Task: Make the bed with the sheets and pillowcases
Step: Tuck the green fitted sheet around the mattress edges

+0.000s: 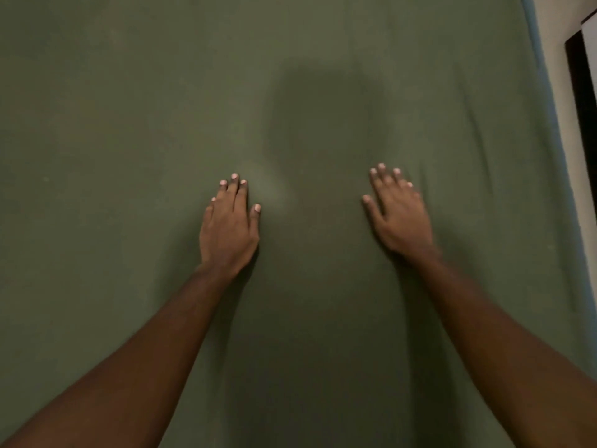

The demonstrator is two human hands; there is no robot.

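**Smoothing the sheet**

Noted left hand and right hand palm-down on green sheet, well apart, fingers straight; grip released on both, grasping nothing. Saw sheet spread across bed, blue mattress edge showing at right. Judged step as smoothing. Spotted faint creases rightward; judged next move as firm outward sweep toward that edge.

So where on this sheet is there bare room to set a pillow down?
Widest: the green sheet left of the left hand, and the band beyond both hands. Narrower: the gap between the hands, and the faintly creased strip from the right hand to the blue edge. Crowded only at the bottom, where both forearms lie.
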